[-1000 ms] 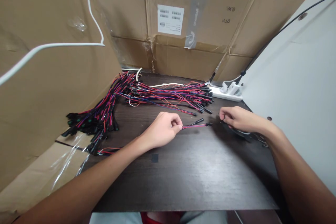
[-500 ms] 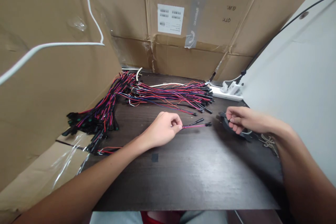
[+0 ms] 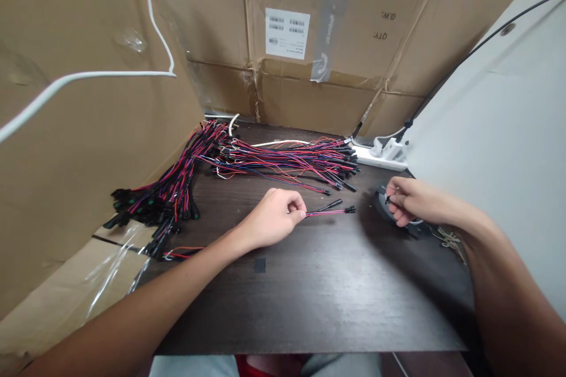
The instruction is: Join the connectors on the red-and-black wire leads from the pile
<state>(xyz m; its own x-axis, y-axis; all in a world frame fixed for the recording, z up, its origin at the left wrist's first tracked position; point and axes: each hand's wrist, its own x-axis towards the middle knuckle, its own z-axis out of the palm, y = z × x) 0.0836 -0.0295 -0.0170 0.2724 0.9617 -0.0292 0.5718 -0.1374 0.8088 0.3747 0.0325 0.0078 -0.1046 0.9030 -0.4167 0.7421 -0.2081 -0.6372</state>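
Observation:
My left hand (image 3: 277,216) is closed in a pinch over the middle of the dark table, gripping a wire harness (image 3: 325,211). Red and dark wires run rightward from its fingers to black connectors at the tip. To the right, my right hand (image 3: 403,200) has thumb and fingertips pressed together on a small black piece (image 3: 388,199), whose kind is too small to make out. Just behind and under that hand sits a dark grey curved object (image 3: 381,212), partly hidden by it.
A pile of wire harnesses (image 3: 292,159) lies at the back, and another bundle (image 3: 177,188) slopes down the left side. A white power strip (image 3: 382,158) stands back right, near tied cords (image 3: 450,240). Cardboard (image 3: 221,23) walls the back and left; a white panel (image 3: 508,106) bounds the right.
My right hand has shifted slightly, and the small black piece now shows between its fingertips. My left hand keeps its hold on the harness almost unmoved.

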